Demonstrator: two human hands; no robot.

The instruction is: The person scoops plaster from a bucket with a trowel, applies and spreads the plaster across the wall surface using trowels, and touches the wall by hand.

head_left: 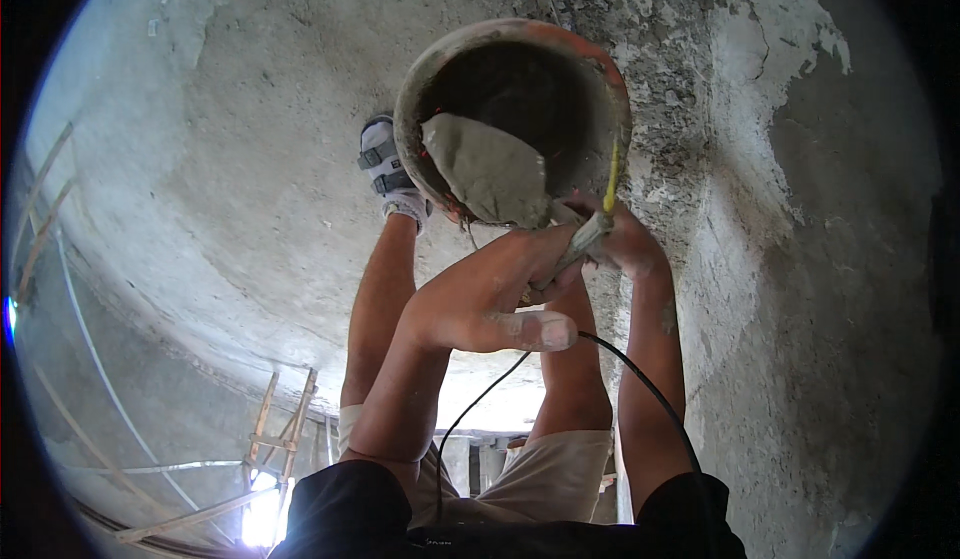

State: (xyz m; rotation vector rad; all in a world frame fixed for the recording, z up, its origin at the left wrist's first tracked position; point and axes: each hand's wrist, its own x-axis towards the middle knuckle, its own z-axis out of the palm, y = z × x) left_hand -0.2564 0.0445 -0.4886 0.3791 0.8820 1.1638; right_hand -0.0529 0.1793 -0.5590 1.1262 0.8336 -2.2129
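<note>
A round bucket [612,109], crusted with cement and orange in places along its rim, is in front of me. A mound of wet grey mortar [485,169] lies across its near side on what looks like a trowel, whose blade is covered. My right hand [628,241] closes round the trowel's near end, its fingers partly hidden. My left hand [490,304] has its fingers curled round a cement-coated bar that looks like the bucket's handle [585,239], with the thumb held out. A yellow strip [612,177] runs from that bar toward the bucket's right rim.
A rough plastered wall [810,289] rises close on my right. Broken mortar and debris [670,89] lie along its foot. My sandalled foot [380,159] stands left of the bucket on the concrete floor [290,89]. A black cable [650,384] loops below my hands. Wooden framing [285,429] stands lower left.
</note>
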